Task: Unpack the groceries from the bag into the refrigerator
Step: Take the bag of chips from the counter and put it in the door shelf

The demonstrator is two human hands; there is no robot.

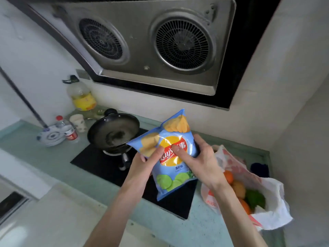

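While lifted, chip bag (pixel 169 154) sits gripped between 2 hands (pixel 201 157).

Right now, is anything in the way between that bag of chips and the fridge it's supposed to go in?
Cannot tell: no refrigerator shows in this view. Both hands, left and right, grip the chip bag above the cooktop, with the wok just behind it and the grocery bag to its right.

chip bag (pixel 167 157) above the cooktop (pixel 99 168), wok (pixel 114 132) to its left, grocery bag (pixel 267 198) right.
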